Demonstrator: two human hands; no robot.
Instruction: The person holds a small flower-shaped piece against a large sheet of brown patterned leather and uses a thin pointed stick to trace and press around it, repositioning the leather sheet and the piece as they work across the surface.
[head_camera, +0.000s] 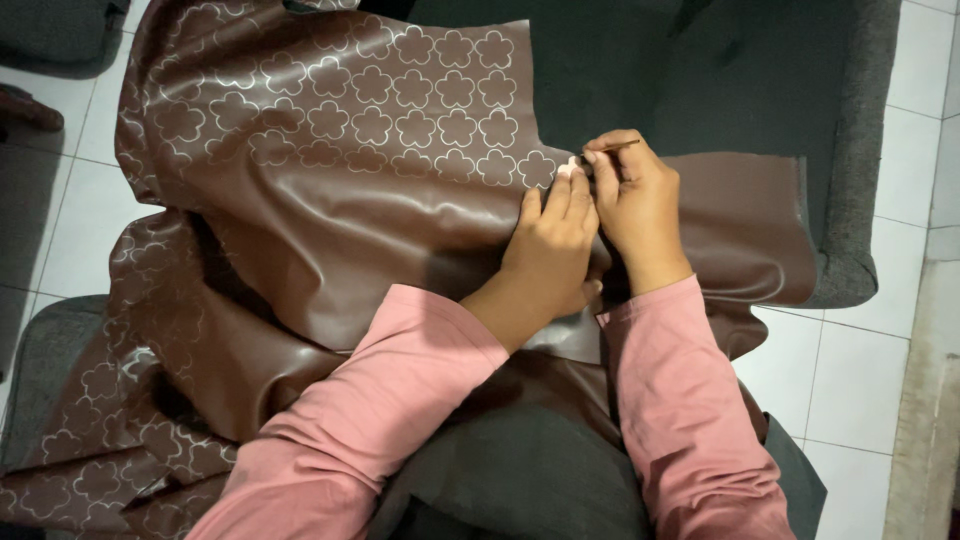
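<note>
A large sheet of glossy brown faux-leather fabric w/ a pale flower-outline print (330, 150) is being spread over the lap and across a dark grey padded surface (760, 90), w/ folds bunching at lower left. The left hand (550, 245) is being pressed flat on the fabric, fingers stretched fwd, nothing being gripped; the fingertips (566, 178) are lying right at the edge of the printed section, where it is meeting a plain brown fabric panel (740, 220) running off to the right. The right hand (640, 205) is being held just beside the left, touching it, w/ fingers curled in and pinched shut on a thin dark needle-like tool (622, 147); the tool is being held approx. level, its tip poking out past the knuckles. Whether thread is attached cannot be told. Both arms are being covered by pink long sleeves (400, 400). A dark grey cloth (520, 470) is lying between the forearms, under the brown sheet. White floor tiles (850, 370) are showing at right and left, beyond the grey surface's edge.
</note>
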